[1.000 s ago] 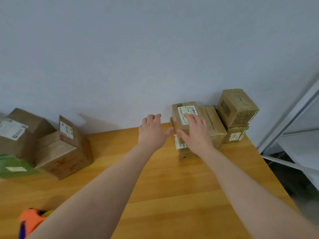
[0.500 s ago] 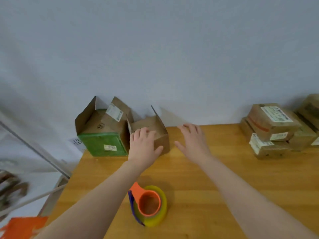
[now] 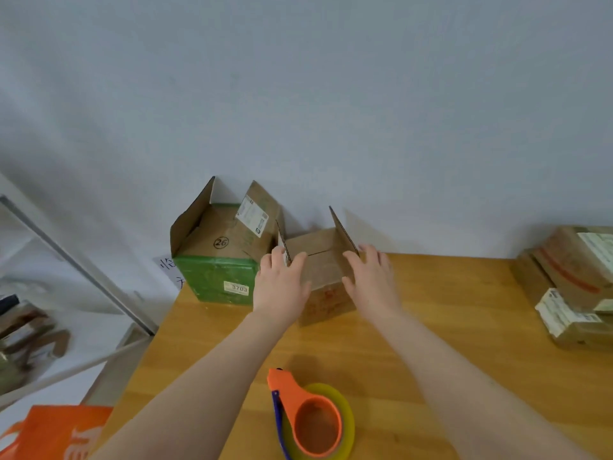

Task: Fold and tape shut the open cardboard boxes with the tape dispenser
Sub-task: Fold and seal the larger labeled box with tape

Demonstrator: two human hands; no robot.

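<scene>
A small brown cardboard box (image 3: pixel 323 260) stands open on the wooden table (image 3: pixel 447 343) near the wall, its two side flaps upright. My left hand (image 3: pixel 282 287) holds its left side, fingers outside the left flap and thumb inside. On the right side, my right hand (image 3: pixel 371 277) grips the box, thumb on the front and fingers by the right flap. To the left of it sits a larger open box with a green front (image 3: pixel 219 280), flaps up. The orange tape dispenser (image 3: pixel 311 423) with its yellowish roll lies near the table's front edge, between my forearms.
A stack of taped, labelled boxes (image 3: pixel 570 287) sits at the table's right edge. The table's left edge lies just past the green box, with a metal shelf frame (image 3: pixel 76 263) beyond. An orange bag (image 3: pixel 56 433) is at the lower left.
My view swung left from the taped stack to the open boxes. Both hands left the stack; the left reached the small brown box first, and now the right holds it too.
</scene>
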